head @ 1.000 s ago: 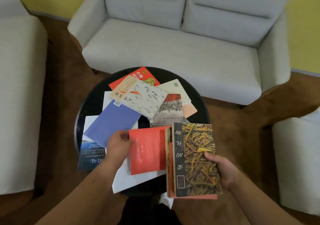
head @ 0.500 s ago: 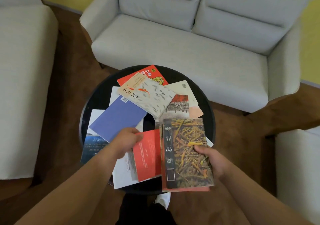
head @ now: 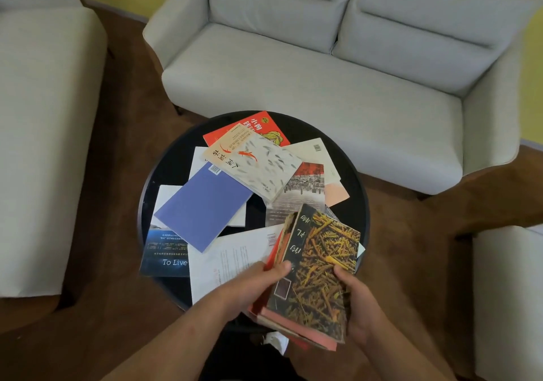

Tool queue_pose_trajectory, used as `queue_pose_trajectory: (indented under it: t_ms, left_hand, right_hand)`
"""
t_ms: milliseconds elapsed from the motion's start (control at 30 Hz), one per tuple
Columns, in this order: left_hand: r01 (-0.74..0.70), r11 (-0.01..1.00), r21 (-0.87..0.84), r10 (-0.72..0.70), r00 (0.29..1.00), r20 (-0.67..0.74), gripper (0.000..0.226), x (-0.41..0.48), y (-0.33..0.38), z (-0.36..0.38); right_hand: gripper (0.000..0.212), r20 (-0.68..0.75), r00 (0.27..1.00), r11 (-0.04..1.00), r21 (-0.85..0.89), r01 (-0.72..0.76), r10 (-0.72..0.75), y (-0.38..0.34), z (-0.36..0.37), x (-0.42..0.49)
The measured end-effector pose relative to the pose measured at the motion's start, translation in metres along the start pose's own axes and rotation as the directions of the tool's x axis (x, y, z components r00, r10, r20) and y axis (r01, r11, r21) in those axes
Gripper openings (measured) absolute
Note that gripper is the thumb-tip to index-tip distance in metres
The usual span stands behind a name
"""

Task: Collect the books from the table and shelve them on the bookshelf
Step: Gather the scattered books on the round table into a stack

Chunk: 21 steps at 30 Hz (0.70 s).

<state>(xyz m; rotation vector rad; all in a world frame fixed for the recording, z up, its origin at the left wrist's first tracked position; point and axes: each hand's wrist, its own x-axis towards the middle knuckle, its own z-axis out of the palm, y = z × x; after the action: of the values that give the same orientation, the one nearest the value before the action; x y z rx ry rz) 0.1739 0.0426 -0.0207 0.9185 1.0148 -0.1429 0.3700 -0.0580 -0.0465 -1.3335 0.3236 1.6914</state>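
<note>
Both hands hold a small stack of books over the near edge of the round black table (head: 173,160). On top is a dark book with a yellow twig pattern (head: 320,266); a red book lies under it. My left hand (head: 255,286) grips the stack's left edge, thumb on the cover. My right hand (head: 357,304) grips its right edge. Several books lie on the table: a blue-purple one (head: 202,207), a white fish-pattern one (head: 255,166), a red one (head: 264,125), a dark "To Live" one (head: 164,256), a white one (head: 229,260). No bookshelf is in view.
A grey two-seat sofa (head: 323,66) stands behind the table. A grey seat (head: 44,134) is on the left, and another grey seat (head: 508,292) on the right. Brown floor (head: 117,307) surrounds the table.
My left hand lifted the red book off the table and slid it under the twig-pattern book. Both hands now hold the stack together, tilted, nearer to me.
</note>
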Motion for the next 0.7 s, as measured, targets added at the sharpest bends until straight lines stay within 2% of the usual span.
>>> queue_pose_trajectory:
  t_ms: [67,133,200,300,400,467,500,533,600,633,667,700]
  left_hand:
    - [-0.024,0.995,-0.102,0.020,0.999,-0.039,0.044,0.003,-0.006,0.005]
    - [-0.045,0.987,-0.153,0.034,0.997,-0.071,0.045,0.005,-0.012,0.007]
    - [-0.046,0.977,-0.210,0.031,0.997,-0.076,0.045,0.004,-0.015,0.012]
    - [-0.046,0.975,-0.218,0.025,0.995,-0.097,0.030,0.005,-0.018,0.019]
    - [-0.031,0.995,-0.098,0.019,0.992,-0.123,0.024,0.001,-0.014,0.020]
    - [-0.020,0.998,0.063,0.028,0.991,-0.128,0.037,-0.001,-0.009,0.017]
    - [-0.007,0.977,0.212,0.044,0.985,-0.170,0.048,0.000,-0.009,0.013]
    - [0.014,0.923,0.384,0.097,0.959,-0.267,0.056,0.004,-0.009,0.006]
    - [0.104,0.715,0.691,0.354,0.799,-0.486,0.059,0.011,-0.010,-0.019]
    - [0.152,0.595,0.789,0.466,0.734,-0.493,0.055,0.014,-0.012,-0.033]
    - [0.181,0.483,0.857,0.520,0.727,-0.447,0.055,0.017,-0.014,-0.047]
    - [0.206,0.378,0.903,0.515,0.764,-0.390,0.058,0.019,-0.017,-0.058]
  right_hand:
    - [0.037,-0.020,1.000,1.000,0.024,0.006,-0.005,-0.001,0.002,0.002]
    - [0.043,-0.037,0.999,1.000,-0.001,0.013,-0.013,-0.004,-0.003,0.005]
    - [0.054,-0.042,0.999,0.999,-0.048,0.026,-0.028,-0.008,-0.012,0.009]
    - [0.063,-0.075,0.997,0.983,-0.181,0.006,-0.020,-0.017,-0.017,0.009]
    - [0.065,-0.079,0.997,0.970,-0.241,-0.031,0.012,-0.021,-0.019,0.006]
    - [0.063,-0.076,0.997,0.973,-0.226,-0.048,0.032,-0.021,-0.019,0.004]
    - [0.062,-0.071,0.997,0.976,-0.210,-0.052,0.038,-0.018,-0.018,0.003]
    - [0.061,-0.067,0.997,0.980,-0.194,-0.054,0.041,-0.015,-0.017,0.001]
    - [0.059,-0.063,0.997,0.988,-0.143,-0.049,0.040,-0.008,-0.016,0.000]
    - [0.059,-0.062,0.997,0.992,-0.115,-0.044,0.037,-0.006,-0.016,0.000]
    - [0.058,-0.067,0.997,0.994,-0.095,-0.044,0.037,-0.006,-0.016,0.000]
    - [0.057,-0.073,0.997,0.996,-0.083,-0.042,0.036,-0.006,-0.017,-0.001]
